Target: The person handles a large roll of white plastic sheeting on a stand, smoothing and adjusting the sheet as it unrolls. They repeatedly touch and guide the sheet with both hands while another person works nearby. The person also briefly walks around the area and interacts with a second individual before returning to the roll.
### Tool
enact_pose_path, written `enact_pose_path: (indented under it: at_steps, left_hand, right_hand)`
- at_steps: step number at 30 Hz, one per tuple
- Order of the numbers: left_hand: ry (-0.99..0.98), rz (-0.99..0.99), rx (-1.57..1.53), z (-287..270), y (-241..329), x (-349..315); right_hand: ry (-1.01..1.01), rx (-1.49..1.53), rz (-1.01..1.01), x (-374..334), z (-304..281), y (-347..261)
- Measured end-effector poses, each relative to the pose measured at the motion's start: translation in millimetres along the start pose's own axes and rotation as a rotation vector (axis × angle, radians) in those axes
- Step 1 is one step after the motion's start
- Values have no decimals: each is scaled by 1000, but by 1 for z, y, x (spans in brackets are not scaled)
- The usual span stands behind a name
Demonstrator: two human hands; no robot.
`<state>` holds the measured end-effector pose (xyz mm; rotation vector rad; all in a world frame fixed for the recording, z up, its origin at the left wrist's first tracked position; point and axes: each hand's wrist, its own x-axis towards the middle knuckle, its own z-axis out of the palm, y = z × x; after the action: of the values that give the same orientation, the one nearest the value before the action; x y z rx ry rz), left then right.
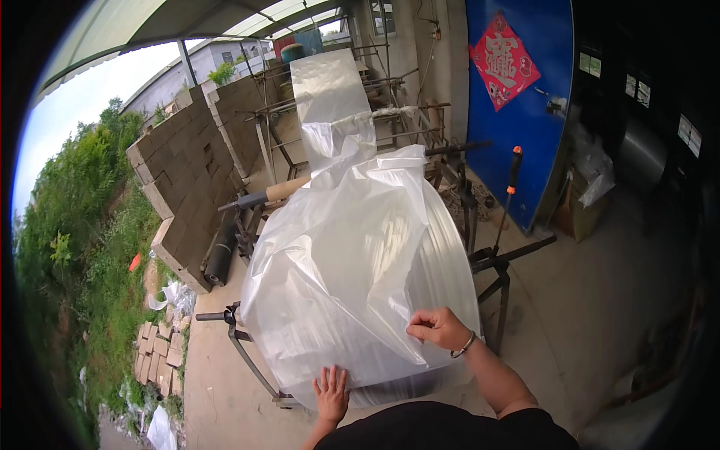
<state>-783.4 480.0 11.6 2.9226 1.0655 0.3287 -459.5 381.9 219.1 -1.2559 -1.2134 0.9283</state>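
In front of me is a large roll of translucent white plastic film (337,277), with a loose, wrinkled sheet lying over its top. My left hand (330,392) rests open on the roll's near side, its fingers spread against the film. Above the roll's right part, my right hand (441,330) is closed, thumb and fingers pinching the loose film by a fold. From the far side of the roll a narrower strip of film (330,90) runs away and up over a metal frame.
Bars of a metal stand (501,262) jut out beside the roll. An orange-and-black-handled screwdriver (514,171) stands upright at the right, before a blue door (517,112). A block wall (184,176) and piled bricks (159,352) are at left.
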Motion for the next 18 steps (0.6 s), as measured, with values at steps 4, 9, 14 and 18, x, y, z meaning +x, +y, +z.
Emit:
enact_pose_path:
  at_steps: [4, 9, 14, 18]
  left_hand:
    - [127, 13, -7, -30, -14, 23]
    - [496, 69, -147, -104, -25, 111]
    - [908, -22, -210, -199, -37, 206]
    - [1019, 9, -139, -270, -24, 278]
  right_hand:
    - [380, 44, -191, 67, -47, -72]
    - [908, -545, -596, 152, -132, -142]
    - [808, -927, -1062, 96, -47, -138]
    - [444, -1182, -961, 42, 5, -47]
